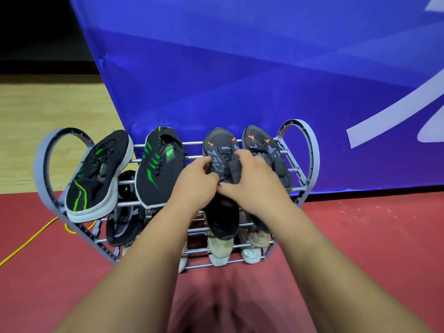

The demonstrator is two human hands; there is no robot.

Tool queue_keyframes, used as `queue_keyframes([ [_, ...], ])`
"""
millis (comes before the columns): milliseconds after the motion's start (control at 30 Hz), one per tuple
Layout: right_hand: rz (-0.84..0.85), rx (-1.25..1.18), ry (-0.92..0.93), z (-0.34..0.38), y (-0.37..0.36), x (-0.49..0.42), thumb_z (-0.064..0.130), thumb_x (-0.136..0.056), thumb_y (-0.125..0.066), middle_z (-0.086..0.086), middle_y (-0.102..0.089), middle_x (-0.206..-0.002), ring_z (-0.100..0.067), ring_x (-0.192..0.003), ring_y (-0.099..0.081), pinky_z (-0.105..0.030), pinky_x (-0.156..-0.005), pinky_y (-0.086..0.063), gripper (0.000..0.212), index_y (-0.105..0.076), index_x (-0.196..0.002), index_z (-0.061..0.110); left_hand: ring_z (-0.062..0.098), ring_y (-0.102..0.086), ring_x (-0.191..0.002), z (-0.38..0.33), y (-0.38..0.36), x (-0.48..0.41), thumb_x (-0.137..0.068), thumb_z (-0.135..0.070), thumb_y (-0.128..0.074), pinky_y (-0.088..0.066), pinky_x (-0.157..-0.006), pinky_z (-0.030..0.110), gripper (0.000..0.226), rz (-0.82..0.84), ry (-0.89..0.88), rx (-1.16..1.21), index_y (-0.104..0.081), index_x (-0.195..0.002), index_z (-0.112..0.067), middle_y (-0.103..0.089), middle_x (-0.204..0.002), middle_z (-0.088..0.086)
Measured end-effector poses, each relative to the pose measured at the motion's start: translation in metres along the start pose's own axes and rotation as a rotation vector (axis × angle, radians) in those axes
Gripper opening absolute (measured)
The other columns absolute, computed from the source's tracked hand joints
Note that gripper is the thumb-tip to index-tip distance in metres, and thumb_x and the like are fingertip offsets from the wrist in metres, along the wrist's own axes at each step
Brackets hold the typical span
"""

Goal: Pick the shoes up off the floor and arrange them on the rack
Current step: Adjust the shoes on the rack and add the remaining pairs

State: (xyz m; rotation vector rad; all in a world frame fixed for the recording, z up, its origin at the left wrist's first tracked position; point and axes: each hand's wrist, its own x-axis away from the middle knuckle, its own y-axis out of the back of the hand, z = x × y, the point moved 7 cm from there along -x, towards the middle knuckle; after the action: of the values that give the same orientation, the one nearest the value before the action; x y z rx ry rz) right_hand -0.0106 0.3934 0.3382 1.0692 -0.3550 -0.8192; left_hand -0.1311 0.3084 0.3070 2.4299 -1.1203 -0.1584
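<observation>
Banner (216, 68) behind rack (39, 164) — cable (31, 241) left

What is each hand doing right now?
Left hand: grips the grey shoe on the rack.
Right hand: grips the same grey shoe.

Matt knit-cloth shoes (157, 168) on smooth grey metal rack (299, 156) bars, glossy blue banner (240, 68), matt red floor (360, 236)

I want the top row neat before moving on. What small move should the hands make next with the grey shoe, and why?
Probably settle the grey shoe flat on the top bars of the rack, parallel to its mate, then let go. The left hand and right hand both grip it at the laces, and its toe points to the back beside the mate.
</observation>
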Motion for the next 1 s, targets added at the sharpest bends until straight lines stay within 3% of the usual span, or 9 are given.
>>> queue_keyframes([
  [100,-0.159,-0.163,-0.047,-0.024,0.045,-0.004,0.04,-0.085,-0.066,0.0,-0.055,-0.125,-0.024,-0.114,-0.058,-0.037,-0.091,-0.047,0.051,-0.055,-0.133,0.029,0.01,-0.068,-0.099,-0.007,0.002,0.012,-0.078,-0.036,-0.059,-0.054,-0.093,0.041,0.039,0.031,0.009,-0.086,-0.062,-0.116,-0.037,-0.072,-0.11,-0.02],
  [200,-0.229,-0.252,-0.192,-0.066,0.058,-0.002,0.034,-0.087,-0.066,0.0,-0.052,-0.129,-0.023,-0.117,-0.054,-0.034,-0.086,-0.041,0.053,-0.052,-0.137,0.024,0.001,-0.063,-0.099,-0.008,-0.007,0.021,-0.077,-0.046,-0.073,-0.049,-0.083,0.027,0.051,0.151,0.0,-0.163,-0.052,-0.122,-0.038,-0.067,-0.114,-0.022],
  [267,-0.158,-0.327,-0.288,-0.086,0.048,0.002,0.043,-0.082,-0.072,0.001,-0.052,-0.129,-0.019,-0.11,-0.054,-0.033,-0.082,-0.04,0.067,-0.046,-0.141,0.023,-0.003,-0.061,-0.101,-0.004,-0.017,0.022,-0.064,-0.054,-0.086,-0.049,-0.086,0.024,0.072,0.214,-0.012,-0.192,-0.047,-0.123,-0.04,-0.064,-0.114,-0.024],
  [367,0.008,-0.408,-0.317,-0.096,0.026,0.007,0.054,-0.071,-0.081,0.006,-0.061,-0.119,-0.015,-0.103,-0.062,-0.038,-0.081,-0.051,0.07,-0.047,-0.126,0.026,0.008,-0.063,-0.111,0.003,-0.026,0.019,-0.047,-0.063,-0.089,-0.052,-0.099,0.038,0.089,0.151,0.002,-0.227,-0.044,-0.121,-0.041,-0.064,-0.115,-0.023],
  [533,0.072,-0.322,-0.274,-0.101,0.013,0.006,0.059,-0.057,-0.084,0.014,-0.064,-0.108,-0.011,-0.099,-0.066,-0.042,-0.087,-0.057,0.074,-0.052,-0.116,0.029,0.013,-0.064,-0.105,0.0,-0.03,0.015,-0.061,-0.054,-0.089,-0.054,-0.094,0.039,0.078,0.073,-0.014,-0.249,-0.045,-0.122,-0.035,-0.065,-0.113,-0.019],
  [700,0.089,-0.289,-0.262,-0.106,0.014,0.006,0.053,-0.064,-0.082,0.016,-0.068,-0.102,-0.012,-0.089,-0.068,-0.035,-0.072,-0.053,0.064,-0.05,-0.115,0.033,0.012,-0.063,-0.106,0.002,-0.036,0.011,-0.06,-0.058,-0.086,-0.052,-0.09,0.037,0.073,0.042,-0.029,-0.241,-0.045,-0.118,-0.038,-0.065,-0.115,-0.018],
  [867,0.082,-0.234,-0.244,-0.104,0.017,0.007,0.063,-0.059,-0.077,0.016,-0.064,-0.11,-0.013,-0.102,-0.065,-0.044,-0.088,-0.055,0.068,-0.05,-0.114,0.034,0.022,-0.049,-0.124,0.005,-0.043,0.005,-0.049,-0.072,-0.073,-0.048,-0.102,0.048,0.074,-0.01,-0.046,-0.255,-0.043,-0.11,-0.043,-0.065,-0.114,-0.016],
  [1000,0.065,-0.187,-0.237,-0.099,0.018,0.007,0.068,-0.058,-0.075,0.018,-0.062,-0.113,-0.015,-0.11,-0.062,-0.049,-0.097,-0.049,0.071,-0.048,-0.115,0.035,0.023,-0.055,-0.121,0.007,-0.044,0.002,-0.051,-0.066,-0.075,-0.044,-0.105,0.049,0.074,-0.023,-0.067,-0.212,-0.042,-0.115,-0.05,-0.066,-0.114,-0.025],
])
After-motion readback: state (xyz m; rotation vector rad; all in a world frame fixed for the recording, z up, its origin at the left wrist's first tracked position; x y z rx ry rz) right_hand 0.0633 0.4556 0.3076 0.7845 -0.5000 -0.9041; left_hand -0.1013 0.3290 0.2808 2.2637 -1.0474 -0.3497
